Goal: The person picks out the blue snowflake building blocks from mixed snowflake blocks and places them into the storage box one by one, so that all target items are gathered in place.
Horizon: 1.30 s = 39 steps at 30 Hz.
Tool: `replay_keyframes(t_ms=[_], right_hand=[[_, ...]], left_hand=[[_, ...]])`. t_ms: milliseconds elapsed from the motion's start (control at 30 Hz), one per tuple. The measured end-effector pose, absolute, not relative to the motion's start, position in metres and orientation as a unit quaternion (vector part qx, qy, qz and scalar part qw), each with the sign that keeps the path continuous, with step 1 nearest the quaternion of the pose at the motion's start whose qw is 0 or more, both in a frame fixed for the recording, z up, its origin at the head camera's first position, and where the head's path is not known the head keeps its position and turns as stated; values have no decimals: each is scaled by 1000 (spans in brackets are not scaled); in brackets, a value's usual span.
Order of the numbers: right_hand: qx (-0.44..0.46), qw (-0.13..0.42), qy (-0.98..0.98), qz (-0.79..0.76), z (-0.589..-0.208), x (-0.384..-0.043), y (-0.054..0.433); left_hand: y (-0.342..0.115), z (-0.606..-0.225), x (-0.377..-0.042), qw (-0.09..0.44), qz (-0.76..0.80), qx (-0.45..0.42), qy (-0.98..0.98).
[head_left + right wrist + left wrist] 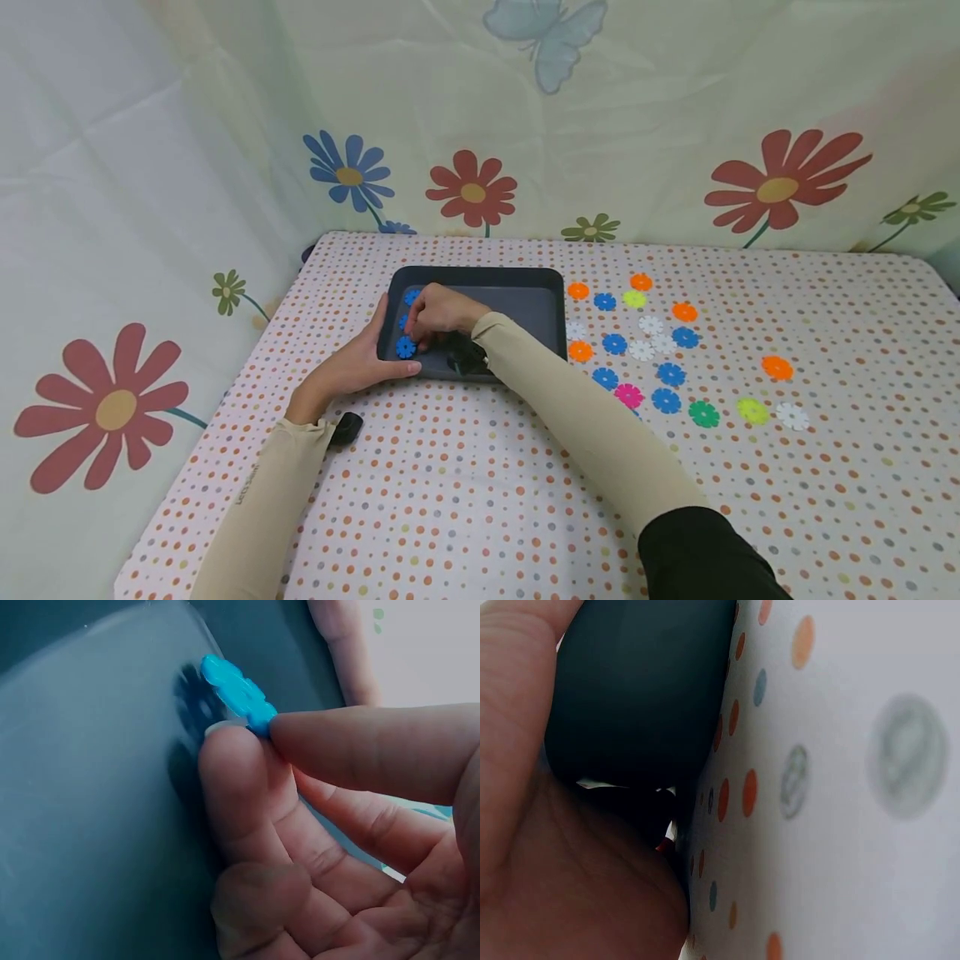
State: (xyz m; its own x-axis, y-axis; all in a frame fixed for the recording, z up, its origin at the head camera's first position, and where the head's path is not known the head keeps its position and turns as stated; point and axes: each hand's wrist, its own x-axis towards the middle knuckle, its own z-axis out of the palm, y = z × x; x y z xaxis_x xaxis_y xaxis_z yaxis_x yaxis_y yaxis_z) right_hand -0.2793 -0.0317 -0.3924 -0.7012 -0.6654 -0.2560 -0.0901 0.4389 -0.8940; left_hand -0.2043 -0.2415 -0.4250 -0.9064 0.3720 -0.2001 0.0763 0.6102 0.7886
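Observation:
A dark grey tray (517, 277) lies on the dotted tabletop. My left hand (352, 360) rests around its near left corner, the fingers straight along the left side and the thumb over the front rim. Reaching into the tray, my right hand (442, 310) pinches a blue flower-shaped disc (238, 691) between thumb and finger. That disc is tilted up on edge, close to the tray floor, in the right wrist view. Along the tray's left side two more blue discs show, a far one (411, 297) and a near one (406, 347).
Right of the tray many notched discs are scattered, among them an orange disc (777, 367), a green disc (704, 413), a pink disc (628, 395) and a white disc (792, 416). A flower-printed curtain (645, 125) hangs behind the table.

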Motion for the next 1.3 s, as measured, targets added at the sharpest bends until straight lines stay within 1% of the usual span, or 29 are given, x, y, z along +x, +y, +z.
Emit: replay_keyframes(t_ms=[167,600,1033,1300], right_hand=[[-237,299,798,-467,-395,-280,-33],[-267,292,809,-434,-396,-280,-35],[-264,297,795,-458,-394,-279,-31],[-261,252,782,-507,-383,-277,-11]], left_hand=[[-241,-424,-204,176,417,126,883],[-243,-424,-202,176,417,123,883],[-239,-424,-202,173,422,125,881],[-241,-424,-201,173,412,109,888]])
